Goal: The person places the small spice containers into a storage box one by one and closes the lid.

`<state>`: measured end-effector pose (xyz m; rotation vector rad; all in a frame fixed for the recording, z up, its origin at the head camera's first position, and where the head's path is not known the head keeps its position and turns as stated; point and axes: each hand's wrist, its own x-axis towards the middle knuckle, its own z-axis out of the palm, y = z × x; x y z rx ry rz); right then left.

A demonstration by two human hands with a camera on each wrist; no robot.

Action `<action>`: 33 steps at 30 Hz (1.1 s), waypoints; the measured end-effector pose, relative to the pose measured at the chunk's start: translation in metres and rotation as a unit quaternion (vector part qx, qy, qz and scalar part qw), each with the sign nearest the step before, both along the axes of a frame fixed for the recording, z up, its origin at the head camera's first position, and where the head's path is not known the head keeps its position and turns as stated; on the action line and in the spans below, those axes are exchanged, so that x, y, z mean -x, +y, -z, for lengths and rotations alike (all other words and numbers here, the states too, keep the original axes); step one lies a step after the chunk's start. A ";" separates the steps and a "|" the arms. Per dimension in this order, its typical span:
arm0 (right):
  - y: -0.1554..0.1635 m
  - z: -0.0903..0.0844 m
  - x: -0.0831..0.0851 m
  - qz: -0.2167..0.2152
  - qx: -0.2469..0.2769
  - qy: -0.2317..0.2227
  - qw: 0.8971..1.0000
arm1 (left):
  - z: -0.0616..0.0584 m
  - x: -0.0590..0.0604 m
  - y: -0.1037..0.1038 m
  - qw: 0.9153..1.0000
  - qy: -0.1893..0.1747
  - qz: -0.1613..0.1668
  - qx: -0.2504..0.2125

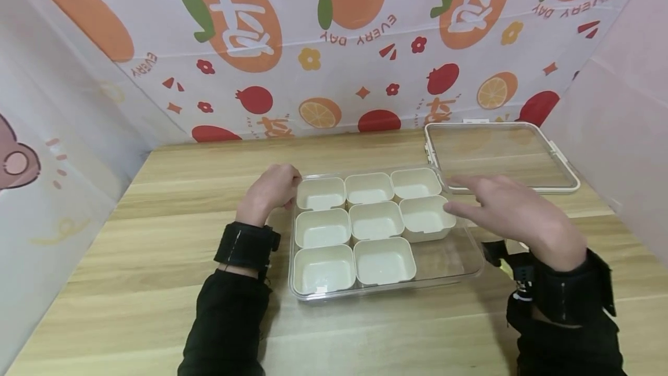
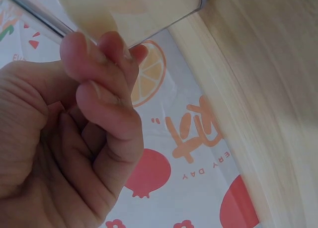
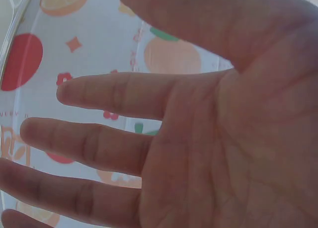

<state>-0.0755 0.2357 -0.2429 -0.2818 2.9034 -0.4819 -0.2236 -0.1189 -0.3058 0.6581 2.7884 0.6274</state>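
Both hands flank one clear tray [image 1: 469, 260] on the table [image 1: 156, 248]. Left hand [image 1: 271, 190] is curled, its fingers touching the tray's far left corner; whether it truly grips is unclear. Right hand [image 1: 514, 213] hovers released, fingers straight, beside eight cream cups [image 1: 376, 220]. One clear lid [image 1: 501, 155] lies beyond the right hand.

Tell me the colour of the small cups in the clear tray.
Cream-white cups, clearest in the head view.

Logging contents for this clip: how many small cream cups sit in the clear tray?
8: three in the far row, three in the middle row, two in the near row; the near right slot of the clear tray is bare.
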 end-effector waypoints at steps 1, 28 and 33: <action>0.003 0.000 0.001 0.000 0.001 0.000 1.000 | 0.000 0.000 0.000 1.000 0.002 0.002 0.000; 0.093 -0.005 -0.015 0.109 -0.008 -0.021 0.994 | -0.002 0.000 -0.002 1.000 -0.003 0.015 -0.015; 0.098 -0.005 -0.017 0.113 -0.013 -0.019 0.993 | -0.002 -0.001 -0.002 1.000 -0.003 0.014 -0.016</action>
